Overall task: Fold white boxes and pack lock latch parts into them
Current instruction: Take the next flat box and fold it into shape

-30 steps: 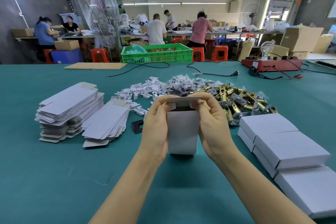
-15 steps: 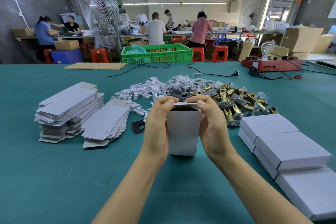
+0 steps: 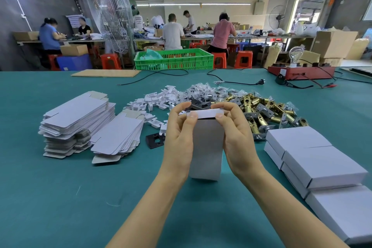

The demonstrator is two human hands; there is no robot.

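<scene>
Top flap [image 3: 204, 114] folded lower, both hands gripping white box [image 3: 206, 151]

Matt white cardboard box [image 3: 206, 147], shiny brass-and-steel latches [image 3: 267, 110], smooth teal table covering [image 3: 60, 197], green plastic crate [image 3: 174, 62].

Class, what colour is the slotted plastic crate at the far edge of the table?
Bright green; the crate shows in the head view, the only view.

Two bare forearms reaching in from the near edge and converging at centre, left hand [image 3: 178, 133] and right hand [image 3: 234, 131] raised facing each other, fingers curled, thumbs pressing inward at the top, wrists slightly bent
</scene>
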